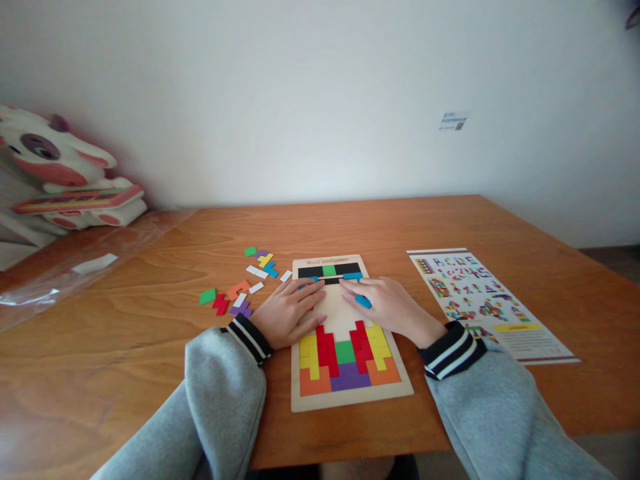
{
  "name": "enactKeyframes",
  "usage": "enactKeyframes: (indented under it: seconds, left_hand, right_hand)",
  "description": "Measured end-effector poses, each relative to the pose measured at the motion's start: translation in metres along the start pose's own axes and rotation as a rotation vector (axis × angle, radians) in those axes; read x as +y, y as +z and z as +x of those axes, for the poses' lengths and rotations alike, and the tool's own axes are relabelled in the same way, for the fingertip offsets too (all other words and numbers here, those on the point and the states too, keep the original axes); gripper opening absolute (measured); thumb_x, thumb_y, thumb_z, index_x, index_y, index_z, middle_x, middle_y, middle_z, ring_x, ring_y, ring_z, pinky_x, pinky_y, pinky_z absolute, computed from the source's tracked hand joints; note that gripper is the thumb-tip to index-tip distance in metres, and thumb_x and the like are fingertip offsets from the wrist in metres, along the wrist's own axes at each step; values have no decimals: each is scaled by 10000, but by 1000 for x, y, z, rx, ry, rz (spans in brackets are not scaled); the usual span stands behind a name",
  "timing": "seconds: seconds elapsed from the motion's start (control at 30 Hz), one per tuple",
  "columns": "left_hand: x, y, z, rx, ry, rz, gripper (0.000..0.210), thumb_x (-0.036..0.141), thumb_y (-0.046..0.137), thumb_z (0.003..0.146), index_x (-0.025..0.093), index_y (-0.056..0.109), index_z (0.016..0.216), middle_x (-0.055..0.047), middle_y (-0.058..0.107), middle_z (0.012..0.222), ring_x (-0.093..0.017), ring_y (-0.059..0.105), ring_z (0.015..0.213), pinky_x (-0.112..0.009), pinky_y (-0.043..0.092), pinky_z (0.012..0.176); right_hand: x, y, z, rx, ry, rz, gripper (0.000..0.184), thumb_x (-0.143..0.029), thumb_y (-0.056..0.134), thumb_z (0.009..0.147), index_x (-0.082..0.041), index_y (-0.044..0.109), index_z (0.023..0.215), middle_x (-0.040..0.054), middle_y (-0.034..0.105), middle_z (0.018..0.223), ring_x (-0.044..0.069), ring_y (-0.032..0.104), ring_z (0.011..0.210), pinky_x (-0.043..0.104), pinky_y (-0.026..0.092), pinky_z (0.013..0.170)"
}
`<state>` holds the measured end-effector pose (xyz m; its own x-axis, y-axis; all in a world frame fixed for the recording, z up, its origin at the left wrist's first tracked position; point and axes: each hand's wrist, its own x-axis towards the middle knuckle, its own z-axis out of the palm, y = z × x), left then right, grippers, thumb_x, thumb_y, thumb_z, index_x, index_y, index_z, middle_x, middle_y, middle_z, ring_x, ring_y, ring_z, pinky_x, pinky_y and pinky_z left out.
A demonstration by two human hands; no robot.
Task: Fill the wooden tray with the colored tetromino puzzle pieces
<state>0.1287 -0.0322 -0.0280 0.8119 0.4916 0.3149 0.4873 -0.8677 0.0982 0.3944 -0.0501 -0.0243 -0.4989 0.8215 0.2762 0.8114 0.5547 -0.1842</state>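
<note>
A pale wooden puzzle board (351,400) lies flat, its long side running away from me. Coloured pieces fill its near part, among them a purple piece (350,378), a green piece (345,351) and red pieces (327,350). Black pieces (310,272) and a green one line its far end. My left hand (290,310) rests over the upper left, fingers stretched out, partly covering a blue piece. My right hand (385,303) lies over the upper right with fingers extended, fingertips at the black strip (332,281). A blue piece (363,301) shows among its fingers; whether they grip it is unclear.
Loose pieces, including a green square (207,297) and an orange one (239,289), lie left of the board. A printed pattern sheet (530,347) lies to the right. Clear plastic wrap (150,237) and a cow-shaped toy keyboard (75,173) sit at the left.
</note>
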Motion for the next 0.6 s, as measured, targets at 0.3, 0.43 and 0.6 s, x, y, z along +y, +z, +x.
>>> enactKeyframes:
  seconds: [0.3, 0.43, 0.6]
  left_hand:
    - [2, -1, 0, -81, -61, 5, 504, 431, 414, 1027, 147, 500, 1435, -136, 495, 1517, -334, 443, 1383, -564, 391, 1136]
    - [3, -2, 1, -63, -63, -2, 476, 415, 415, 1025, 138, 532, 1395, -166, 488, 1512, -316, 478, 1362, -545, 406, 1134]
    - [3, -2, 1, -12, -82, -7, 431, 383, 427, 1017, 135, 571, 1338, -182, 553, 1429, -305, 524, 1316, -526, 448, 1109]
  right_hand:
    - [-8, -6, 5, -88, 30, -149, 402, -346, 408, 1054, -243, 593, 1396, 76, 739, 1216, 250, 743, 1008, 360, 584, 793]
    - [-9, -7, 5, -92, 55, -131, 408, -363, 409, 1052, -242, 596, 1393, 80, 740, 1215, 240, 747, 982, 344, 576, 796]
    - [-8, -6, 4, -100, 81, -76, 407, -373, 414, 1048, -235, 612, 1376, 85, 735, 1224, 254, 745, 989, 364, 577, 830]
